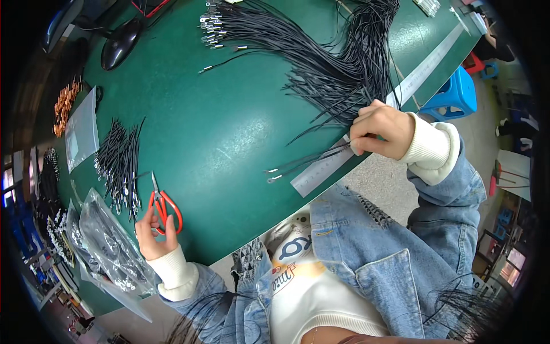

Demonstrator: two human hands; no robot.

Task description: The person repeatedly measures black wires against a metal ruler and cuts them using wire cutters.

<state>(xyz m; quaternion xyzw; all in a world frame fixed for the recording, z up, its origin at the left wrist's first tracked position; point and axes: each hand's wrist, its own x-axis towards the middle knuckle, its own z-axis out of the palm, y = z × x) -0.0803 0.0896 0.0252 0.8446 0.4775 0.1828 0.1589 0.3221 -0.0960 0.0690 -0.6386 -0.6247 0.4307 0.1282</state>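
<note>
Over the table's near right edge, my right hand (385, 132) is closed in a pinch on a few thin black wires (303, 160). Their free ends, tipped with metal terminals, stretch left over a steel ruler (321, 172) that runs along the edge. My left hand (154, 236) is at the red-handled scissors (163, 203), thumb and fingers at the handle loops, blades pointing away from me. Just behind my right hand lies a large bundle of black wires (326, 60), with metal terminals at its far left end.
Left on the green table (229, 126) lie a smaller pile of terminal-tipped black wires (119, 160), clear plastic bags (106, 241), a flat bag (82, 132) and copper-coloured parts (66, 106). A black stand base (121, 45) is farther back. Blue stools (455, 94) stand beyond the right edge.
</note>
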